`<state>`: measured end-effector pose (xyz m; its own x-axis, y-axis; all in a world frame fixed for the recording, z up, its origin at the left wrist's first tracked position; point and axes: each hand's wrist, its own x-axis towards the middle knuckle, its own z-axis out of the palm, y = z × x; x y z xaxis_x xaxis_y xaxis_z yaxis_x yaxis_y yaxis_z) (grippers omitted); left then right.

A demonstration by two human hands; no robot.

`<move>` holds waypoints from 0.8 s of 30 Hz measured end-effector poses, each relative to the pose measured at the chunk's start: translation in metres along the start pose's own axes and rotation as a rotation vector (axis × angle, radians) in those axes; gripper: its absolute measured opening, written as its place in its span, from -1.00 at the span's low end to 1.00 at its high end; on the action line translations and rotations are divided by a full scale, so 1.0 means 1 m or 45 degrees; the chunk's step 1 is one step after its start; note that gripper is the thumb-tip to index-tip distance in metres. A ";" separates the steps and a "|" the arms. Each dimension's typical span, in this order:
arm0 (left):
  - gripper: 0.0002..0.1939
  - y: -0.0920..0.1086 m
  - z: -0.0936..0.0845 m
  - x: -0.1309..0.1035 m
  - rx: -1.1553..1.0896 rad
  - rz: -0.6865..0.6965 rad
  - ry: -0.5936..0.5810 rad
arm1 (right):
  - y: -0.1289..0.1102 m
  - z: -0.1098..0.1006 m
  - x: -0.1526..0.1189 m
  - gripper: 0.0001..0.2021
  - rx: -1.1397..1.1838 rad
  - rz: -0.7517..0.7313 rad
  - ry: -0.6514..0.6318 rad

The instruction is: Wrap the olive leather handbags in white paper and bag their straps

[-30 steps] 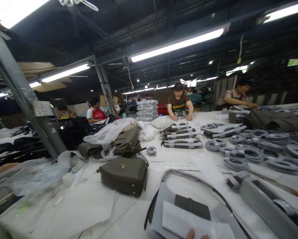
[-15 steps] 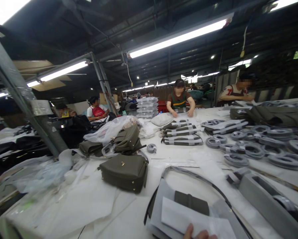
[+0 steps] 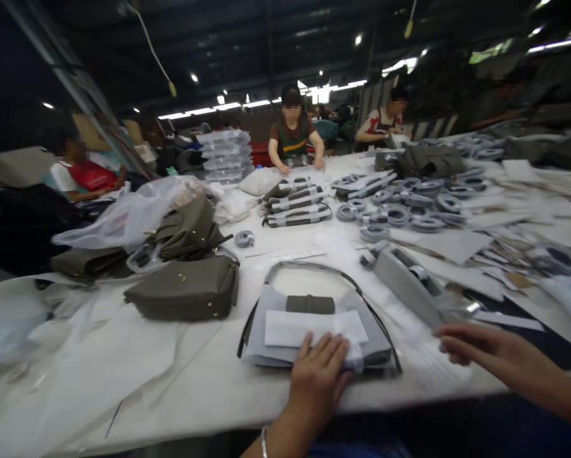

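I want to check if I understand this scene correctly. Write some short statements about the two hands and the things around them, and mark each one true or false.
1. The left hand lies on the white sheet on top of the wrapped bag. True.
2. The right hand also rests on the wrapped bag. False: it is apart from the bag, near the long grey holder.
3. A bracelet is on the left wrist. True.
4. The olive bag with the gold emblem lies to the right of the wrapped bag. False: it lies to the left.
5. One grey coil lies apart from the heap of coils. True.
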<state>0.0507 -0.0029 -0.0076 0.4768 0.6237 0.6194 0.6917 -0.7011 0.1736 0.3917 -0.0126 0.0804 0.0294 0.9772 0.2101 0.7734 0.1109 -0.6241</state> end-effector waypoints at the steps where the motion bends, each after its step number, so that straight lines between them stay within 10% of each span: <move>1: -0.57 0.000 -0.004 0.001 -0.012 0.001 -0.057 | -0.011 0.004 0.000 -0.58 0.170 0.055 -0.299; 9: -0.57 0.003 -0.005 0.002 -0.106 -0.037 -0.108 | -0.111 0.049 0.072 -0.79 0.065 -0.371 -0.944; 24: -0.56 0.003 0.001 0.000 -0.196 -0.088 -0.017 | -0.130 0.073 0.117 -0.87 -0.211 -0.466 -1.306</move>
<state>0.0528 -0.0050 -0.0077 0.4386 0.6762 0.5919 0.6325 -0.7001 0.3312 0.2485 0.1006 0.1312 -0.6991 0.5851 -0.4109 0.7059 0.4735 -0.5268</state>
